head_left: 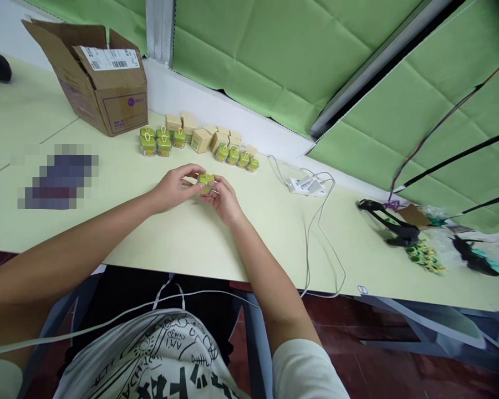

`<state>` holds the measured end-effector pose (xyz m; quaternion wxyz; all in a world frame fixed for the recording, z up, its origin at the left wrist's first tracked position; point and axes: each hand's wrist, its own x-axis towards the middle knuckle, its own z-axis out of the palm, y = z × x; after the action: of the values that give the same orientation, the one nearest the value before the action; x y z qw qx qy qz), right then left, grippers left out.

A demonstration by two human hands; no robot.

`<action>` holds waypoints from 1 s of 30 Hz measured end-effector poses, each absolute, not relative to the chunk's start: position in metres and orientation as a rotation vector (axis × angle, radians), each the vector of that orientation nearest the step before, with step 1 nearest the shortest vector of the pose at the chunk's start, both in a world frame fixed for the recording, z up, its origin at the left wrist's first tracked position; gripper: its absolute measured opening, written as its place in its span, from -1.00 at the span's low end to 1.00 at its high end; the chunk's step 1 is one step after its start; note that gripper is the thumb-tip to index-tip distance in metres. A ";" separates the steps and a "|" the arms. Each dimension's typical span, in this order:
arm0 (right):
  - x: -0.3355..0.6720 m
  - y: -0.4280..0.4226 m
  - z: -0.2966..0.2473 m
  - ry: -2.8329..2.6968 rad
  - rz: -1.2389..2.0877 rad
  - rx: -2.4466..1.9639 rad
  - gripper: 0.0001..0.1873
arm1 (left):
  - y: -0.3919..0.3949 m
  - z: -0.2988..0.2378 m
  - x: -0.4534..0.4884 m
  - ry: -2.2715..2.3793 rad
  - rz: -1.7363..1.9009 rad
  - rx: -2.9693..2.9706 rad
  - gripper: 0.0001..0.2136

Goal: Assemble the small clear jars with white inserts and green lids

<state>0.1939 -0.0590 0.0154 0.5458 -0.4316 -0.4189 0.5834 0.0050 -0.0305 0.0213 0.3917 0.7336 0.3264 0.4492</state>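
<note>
Head view: between the person's two hands, just above the pale, smooth table, is a small, glossy green piece, squarish with rounded edges. Left hand and right hand are both partly closed, fingers curled, pinching it from either side between thumbs and fingertips.

Beyond the hands and a little left stand green-topped pieces of similar shape, with clear lower parts, a yellow mark on the front and pale loops on top. Beyond and slightly right is a slanting row of matching pieces. Behind and between these groups sit small tan card boxes, angular and matt, some overlapping. Farther left, a brown corrugated carton stands with its flaps up, purple print on its side and a white label on one flap; its inside is hidden.

Right of the hands lies a white power strip with plugs in it and thin cables looping toward the table's near edge.

By count, one green piece is held, five stand in the left group and four in the right row; the tan boxes overlap too much to count surely.
</note>
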 end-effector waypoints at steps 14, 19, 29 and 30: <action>0.192 -0.060 0.012 -1.243 1.153 -1.211 -0.58 | -0.025 0.022 0.003 0.827 1.252 2.047 -0.73; 0.193 -0.058 0.007 -1.339 1.079 -1.250 -0.53 | -0.026 0.024 0.003 0.881 1.209 2.044 -0.74; 0.197 -0.060 0.004 -1.551 0.820 -1.337 -0.40 | -0.024 0.019 0.004 0.933 1.120 2.049 -0.76; 0.197 -0.060 0.004 -1.545 0.810 -1.330 -0.42 | -0.024 0.019 0.004 0.935 1.105 2.057 -0.76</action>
<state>0.1974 -0.0595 0.0041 0.4562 -0.5396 -0.6267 0.3287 0.0044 -0.0235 0.0186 0.3080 0.7780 0.3535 0.4181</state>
